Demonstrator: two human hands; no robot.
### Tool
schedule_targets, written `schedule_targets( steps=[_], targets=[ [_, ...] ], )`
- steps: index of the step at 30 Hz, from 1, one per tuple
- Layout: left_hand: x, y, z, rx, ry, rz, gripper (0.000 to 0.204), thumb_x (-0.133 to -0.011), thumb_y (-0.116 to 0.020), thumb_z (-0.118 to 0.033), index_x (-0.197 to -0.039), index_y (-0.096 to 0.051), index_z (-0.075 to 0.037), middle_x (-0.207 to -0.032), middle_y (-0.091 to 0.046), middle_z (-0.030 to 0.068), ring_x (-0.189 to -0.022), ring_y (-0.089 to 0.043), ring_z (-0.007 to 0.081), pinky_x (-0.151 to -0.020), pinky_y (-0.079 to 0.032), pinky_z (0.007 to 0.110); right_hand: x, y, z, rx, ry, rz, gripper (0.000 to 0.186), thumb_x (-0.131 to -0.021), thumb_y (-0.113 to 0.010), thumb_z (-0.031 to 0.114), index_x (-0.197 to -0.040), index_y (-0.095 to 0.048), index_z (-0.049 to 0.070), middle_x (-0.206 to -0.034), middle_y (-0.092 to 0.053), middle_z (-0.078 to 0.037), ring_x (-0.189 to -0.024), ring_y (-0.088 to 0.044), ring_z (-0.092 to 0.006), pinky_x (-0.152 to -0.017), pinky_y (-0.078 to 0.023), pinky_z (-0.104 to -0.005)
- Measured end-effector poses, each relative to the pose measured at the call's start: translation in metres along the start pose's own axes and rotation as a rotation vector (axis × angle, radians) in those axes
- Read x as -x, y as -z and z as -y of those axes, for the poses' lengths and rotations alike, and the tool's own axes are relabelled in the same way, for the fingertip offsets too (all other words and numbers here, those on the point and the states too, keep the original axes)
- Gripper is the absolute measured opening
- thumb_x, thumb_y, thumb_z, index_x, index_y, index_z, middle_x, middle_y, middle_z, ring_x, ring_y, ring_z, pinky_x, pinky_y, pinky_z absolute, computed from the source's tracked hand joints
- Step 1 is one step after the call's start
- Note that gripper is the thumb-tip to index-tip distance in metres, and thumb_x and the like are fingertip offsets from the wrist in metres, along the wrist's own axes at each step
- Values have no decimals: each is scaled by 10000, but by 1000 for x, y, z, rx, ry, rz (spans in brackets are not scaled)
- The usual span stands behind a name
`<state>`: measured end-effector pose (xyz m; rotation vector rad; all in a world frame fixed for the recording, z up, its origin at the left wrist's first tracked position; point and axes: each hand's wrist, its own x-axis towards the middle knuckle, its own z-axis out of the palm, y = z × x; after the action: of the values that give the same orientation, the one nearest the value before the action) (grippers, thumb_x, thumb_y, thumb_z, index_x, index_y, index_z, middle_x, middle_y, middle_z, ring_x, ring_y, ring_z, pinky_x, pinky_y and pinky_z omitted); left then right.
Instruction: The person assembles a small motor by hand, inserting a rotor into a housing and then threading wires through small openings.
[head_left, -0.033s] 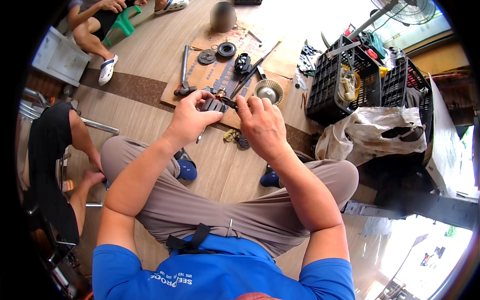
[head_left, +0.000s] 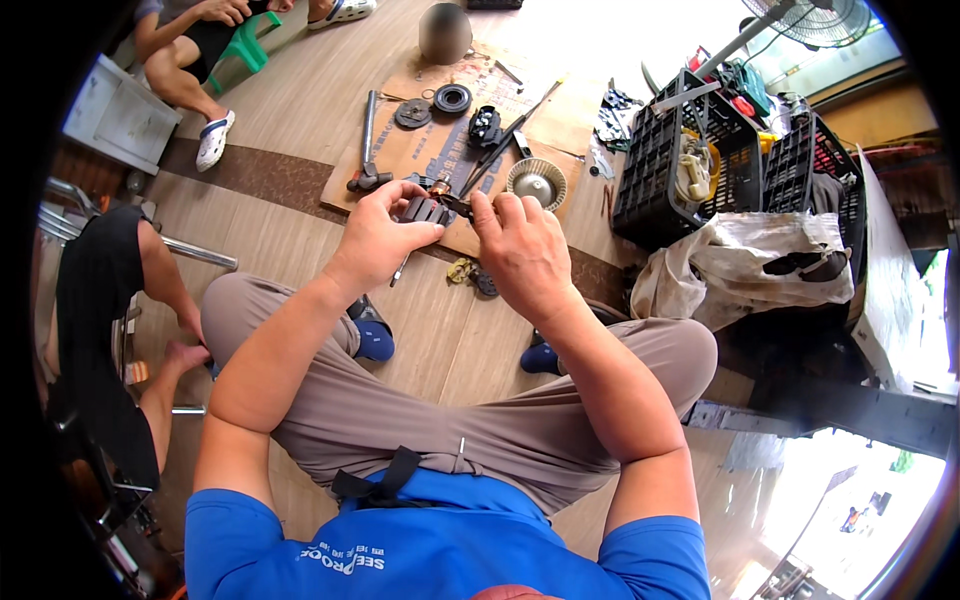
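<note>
Above the near edge of a cardboard sheet (head_left: 408,80), my left hand (head_left: 378,236) is closed round a motor armature (head_left: 426,211). Its dark ribbed core lies between my thumb and fingers, the copper-coloured end points away from me, and the thin shaft sticks out below. My right hand (head_left: 524,245) is closed on a slim dark tool (head_left: 459,206), whose tip touches or nearly touches the copper end; its exact kind is hidden by my fingers. A hammer (head_left: 369,140) lies left of the armature, and a blower wheel (head_left: 537,184) sits just beyond my right hand.
Farther up the cardboard lie a black ring (head_left: 453,98), a grey disc (head_left: 414,113) and a black motor part (head_left: 486,127). Small parts (head_left: 463,270) rest on the floor nearer me. Black crates (head_left: 650,190) with tools stand at right; other people sit at left.
</note>
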<state>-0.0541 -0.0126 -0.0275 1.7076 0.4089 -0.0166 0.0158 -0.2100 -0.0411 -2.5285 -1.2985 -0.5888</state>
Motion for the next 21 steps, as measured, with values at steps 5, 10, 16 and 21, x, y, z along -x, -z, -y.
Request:
schedule_targets(
  steps=[5, 10, 16, 21],
  targets=[
    [-2, -1, 8, 5, -19, -2, 387, -771, -775, -100, -1115, -625, -3, -870, -646, 21, -751, -579, 67, -657, -473, 232, 4, 0, 6, 54, -26, 15, 389, -819, -612, 123, -1207, -617, 84, -914, -568, -46, -838, -568, -219, -692, -479, -349],
    [-2, -2, 4, -5, 35, 30, 389, -761, -773, -82, -1111, -627, 2, -889, -663, 43, -768, -595, 76, -671, -483, 240, 7, -2, 9, 71, -41, 50, 353, -810, -609, 139, -1159, -620, 87, -914, -569, -43, -828, -571, -213, -657, -478, -331],
    [15, -22, 4, -9, 148, 241, 408, -728, -790, -61, -1097, -625, -5, -939, -668, 63, -831, -618, 118, -725, -502, 256, 1, -1, 3, 97, -108, 131, 313, -776, -649, 138, -1086, -629, 101, -866, -572, -48, -802, -593, -217, -630, -501, -333],
    [8, -9, 4, 198, 141, 106, 375, -808, -712, -51, -1148, -557, -21, -920, -632, 38, -717, -570, 79, -604, -469, 244, 3, 15, -30, -428, -427, -23, 341, -838, -682, 150, -1158, -645, 42, -952, -642, -112, -864, -649, -258, -730, -533, -356]
  ],
)
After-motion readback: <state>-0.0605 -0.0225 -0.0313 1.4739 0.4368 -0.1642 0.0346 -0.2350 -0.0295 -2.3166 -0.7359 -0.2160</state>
